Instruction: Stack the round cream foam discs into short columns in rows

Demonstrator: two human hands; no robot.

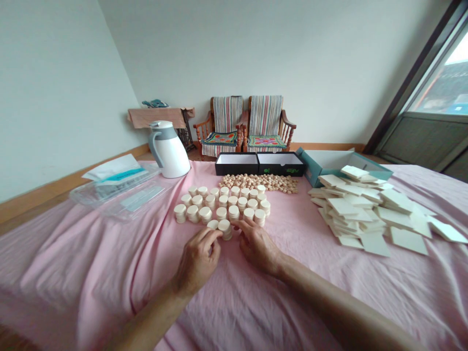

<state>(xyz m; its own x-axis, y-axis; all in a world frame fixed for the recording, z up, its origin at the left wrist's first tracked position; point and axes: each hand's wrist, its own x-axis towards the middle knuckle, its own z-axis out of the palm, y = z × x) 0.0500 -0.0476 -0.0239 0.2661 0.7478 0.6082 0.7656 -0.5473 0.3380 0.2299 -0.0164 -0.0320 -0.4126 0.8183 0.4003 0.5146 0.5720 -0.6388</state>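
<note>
Pale round wooden discs [204, 213] stand in several short stacks, set in rows on a pink cloth. At the near edge of these rows, my left hand [200, 253] has its fingers curled, with fingertips against the left side of one disc stack [224, 226]. Another stack [212, 224] sits just behind those fingertips, partly hidden. My right hand [258, 246] is on the other side of the same front stack, its fingers bent and a little apart, close to the discs, with nothing visible in them.
Small wooden pieces [259, 183] lie heaped behind the stacks, before two black boxes [237, 164]. At right, square pale tiles [365, 214] pile against a teal box [318, 168]. A white jug [171, 153] and clear plastic trays [142, 199] are at left.
</note>
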